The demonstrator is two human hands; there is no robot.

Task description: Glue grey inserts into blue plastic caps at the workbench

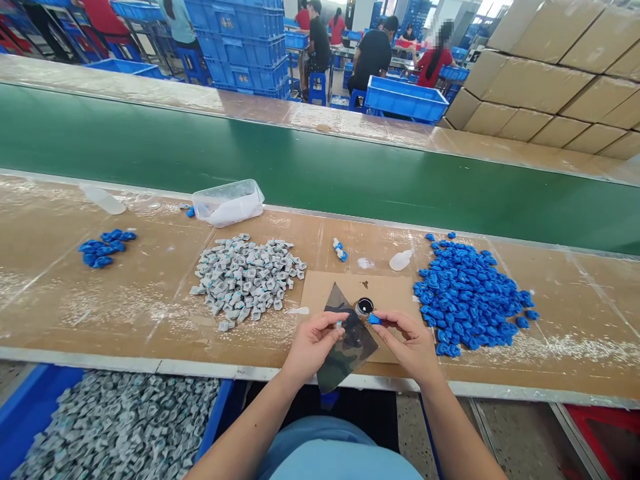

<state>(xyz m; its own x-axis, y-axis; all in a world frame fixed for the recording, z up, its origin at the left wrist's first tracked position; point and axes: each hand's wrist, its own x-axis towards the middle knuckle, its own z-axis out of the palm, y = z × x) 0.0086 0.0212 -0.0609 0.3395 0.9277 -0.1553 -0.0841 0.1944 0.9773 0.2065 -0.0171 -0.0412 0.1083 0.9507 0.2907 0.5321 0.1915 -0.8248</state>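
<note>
Between the thumb and fingers of my left hand (311, 343) is a small grey plastic part (339, 325), mostly covered by the fingertips. My right hand (409, 343) pinches a small blue plastic part (374, 319). The two parts are held apart, a short way from each other. Beneath and between the hands lies a dark camouflage cloth (345, 353). Just behind the fingers stands a small round pot (365, 306) with black contents. A pile of grey parts (247, 277) is left of my hands, and a pile of blue parts (470, 293) is to the right.
A clear plastic tub (229, 203) and a white bottle (103, 199) stand behind the grey pile. Several blue pieces (105, 248) lie far left. Beyond runs a green conveyor belt (310, 173). A blue crate (213, 417) of grey parts sits below the bench edge. Other people sit in the background.
</note>
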